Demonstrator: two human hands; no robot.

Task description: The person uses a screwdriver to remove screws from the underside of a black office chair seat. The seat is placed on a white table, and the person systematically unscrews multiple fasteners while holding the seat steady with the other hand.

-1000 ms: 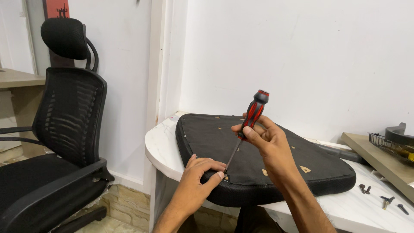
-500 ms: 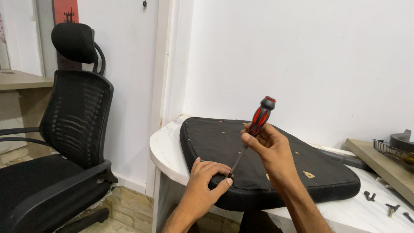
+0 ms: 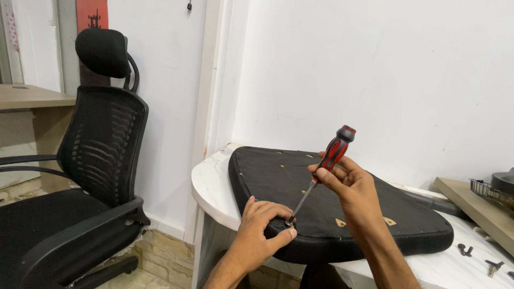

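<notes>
A black seat cushion (image 3: 278,176) lies upside down on a white marble counter (image 3: 211,190). My right hand (image 3: 348,184) grips a red and black screwdriver (image 3: 333,152), held tilted, its metal tip down at the cushion's near left edge. My left hand (image 3: 262,227) rests on that edge, with thumb and forefinger pinched around the tip and a small metal fastener (image 3: 289,222). Several small tan holes show in the cushion's fabric.
A black mesh office chair (image 3: 91,160) with a headrest stands at the left on a tiled floor. Loose black screws (image 3: 467,250) lie on the counter at the right, near a wooden shelf (image 3: 474,203) with a wire basket (image 3: 491,191). A wooden desk (image 3: 32,96) sits far left.
The view has shifted, so everything sits further right and lower in frame. My right hand has leaned the screwdriver over more. My left fingers have closed tighter around the tip.
</notes>
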